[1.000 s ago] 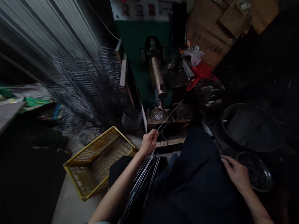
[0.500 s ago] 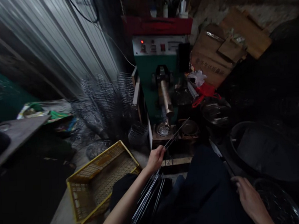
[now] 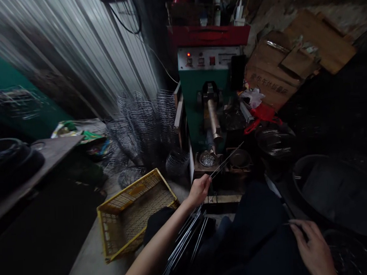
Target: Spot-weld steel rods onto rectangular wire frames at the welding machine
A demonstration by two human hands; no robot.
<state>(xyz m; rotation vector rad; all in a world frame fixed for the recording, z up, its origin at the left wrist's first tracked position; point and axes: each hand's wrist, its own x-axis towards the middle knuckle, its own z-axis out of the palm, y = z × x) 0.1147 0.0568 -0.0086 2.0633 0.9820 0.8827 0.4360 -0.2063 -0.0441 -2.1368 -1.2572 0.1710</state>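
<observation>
My left hand [image 3: 200, 191] is closed around thin metal wire rods [image 3: 226, 162], which point up and to the right in front of the machine. Below that forearm, a bundle of similar metal rods [image 3: 184, 240] lies across my lap. Over by my right thigh, my right hand [image 3: 314, 245] has its thumb and fingers drawn together. A faint thin sliver shows at those fingertips, too dim to name. Just beyond them lies a long flat tool with a pale blade [image 3: 272, 186]. The green machine [image 3: 196, 100] has a copper-coloured arm [image 3: 213, 119] above a dish of small metal bits [image 3: 207, 159].
A yellow plastic crate [image 3: 107, 236] sits on the floor at left, with stacks of wire rings [image 3: 142, 123] behind it. At the left edge is a bench [image 3: 56, 148]. A large black tub [image 3: 298, 168] and cardboard boxes [image 3: 269, 79] are on the right.
The view has swung slightly left, so the scene sits further right. My left hand still grips the rods. My right fingertips have shifted a little away from the flat tool.
</observation>
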